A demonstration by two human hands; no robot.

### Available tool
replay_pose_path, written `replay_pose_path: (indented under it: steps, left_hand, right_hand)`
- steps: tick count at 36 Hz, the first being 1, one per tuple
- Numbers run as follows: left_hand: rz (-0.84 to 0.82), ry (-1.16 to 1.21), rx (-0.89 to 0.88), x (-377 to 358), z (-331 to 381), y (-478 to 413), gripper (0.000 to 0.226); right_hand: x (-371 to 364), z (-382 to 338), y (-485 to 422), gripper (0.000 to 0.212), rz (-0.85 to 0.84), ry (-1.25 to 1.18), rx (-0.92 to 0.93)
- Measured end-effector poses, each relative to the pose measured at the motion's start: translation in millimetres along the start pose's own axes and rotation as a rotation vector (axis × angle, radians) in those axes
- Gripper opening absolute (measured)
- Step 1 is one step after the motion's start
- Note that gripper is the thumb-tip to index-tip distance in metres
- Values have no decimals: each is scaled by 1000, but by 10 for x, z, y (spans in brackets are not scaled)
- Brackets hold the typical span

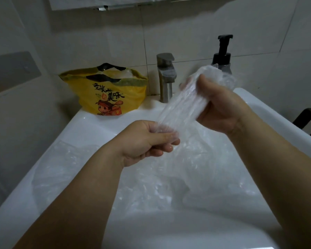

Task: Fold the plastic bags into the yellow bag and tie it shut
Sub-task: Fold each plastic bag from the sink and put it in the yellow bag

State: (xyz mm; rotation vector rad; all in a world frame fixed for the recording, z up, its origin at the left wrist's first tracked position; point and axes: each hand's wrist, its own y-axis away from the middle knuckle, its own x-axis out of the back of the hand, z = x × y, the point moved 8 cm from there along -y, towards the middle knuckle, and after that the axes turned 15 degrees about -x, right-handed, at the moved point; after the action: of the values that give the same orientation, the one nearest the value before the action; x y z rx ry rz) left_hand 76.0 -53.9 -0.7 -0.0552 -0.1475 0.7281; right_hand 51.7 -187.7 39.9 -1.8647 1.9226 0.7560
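White tile runs behind the sink (90, 119), and I'm working over its basin rather than on any table. My left grip (144, 141) has thumb and curled fingers pinching the lower end of a clear bag (180, 105). My right grip (221, 108) is wrapped round its upper part, so the film is drawn into a narrow strip between them. The top frills out loose above my right thumb. The yellow bag (111, 94) stands on the back left rim, just beside the faucet (166, 78), its mouth open and pale plastic showing inside. More loose bags (187, 177) lie crumpled in the basin under my forearms.

My worries from here:
- The film looks thin and slippery. If I pull too hard it may stretch or slide out of the left pinch, and the fold would spring apart.
- The loose top sits close to the faucet and the pump bottle (223, 54). A careless swing could snag it or knock the bottle.
- The yellow bag looks light and floppy. Pushing a fold in one-handed could tip it off the rim.
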Motion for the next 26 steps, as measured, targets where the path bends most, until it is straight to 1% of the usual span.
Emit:
replay_pose_path:
  steps: [2,5,7,8,9,10,11,12,14,16,17,19,20,21,23,24,26]
  left_hand:
    - [-6,-16,1,13,0,0,25]
    - [25,-10,12,46,-40,-7,6]
    - [73,27,9,76,-38,-7,3]
    - [103,51,4,92,-37,-14,3]
    - [131,71,-3,122,-36,-22,3]
    - [145,81,-3,137,-39,-24,4]
    - [143,80,3,144,-43,-21,8]
    - [128,73,15,136,-49,-14,13]
    - [69,62,31,114,-58,-3,32]
    - [16,111,23,102,-13,12,44]
    - [4,167,16,115,10,15,46]
    - [23,307,22,166,41,10,59]
    - [46,369,28,197,39,9,65]
    - [70,413,28,225,29,1,67]
    - [61,477,9,204,21,-28,67]
    - [50,490,-1,162,26,-38,64]
    - [119,459,-8,159,17,-61,52]
  right_hand:
    - [34,3,11,24,4,-25,-2]
    - [18,64,-6,33,13,-27,-18]
    - [-69,114,-7,49,-41,20,-48]
    - [-106,159,-5,54,-58,91,-69]
    - [-137,205,-7,50,-56,182,-85]
    - [-137,245,-19,39,-38,254,-93]
    - [-124,257,-29,28,-8,295,-85]
    - [-109,254,-37,22,26,323,-68]
    - [-94,230,-42,18,62,360,-42]
    - [-82,213,-37,13,60,369,-44]
    - [-90,222,-37,12,46,377,-58]
    - [-130,280,-31,9,-7,406,-113]
    - [-163,335,-30,12,-44,432,-157]
    - [-190,406,-33,15,-76,463,-210]
    - [-225,538,-25,11,-121,521,-317]
    - [-234,588,-9,11,-132,548,-360]
    - [-248,639,13,14,-134,577,-410]
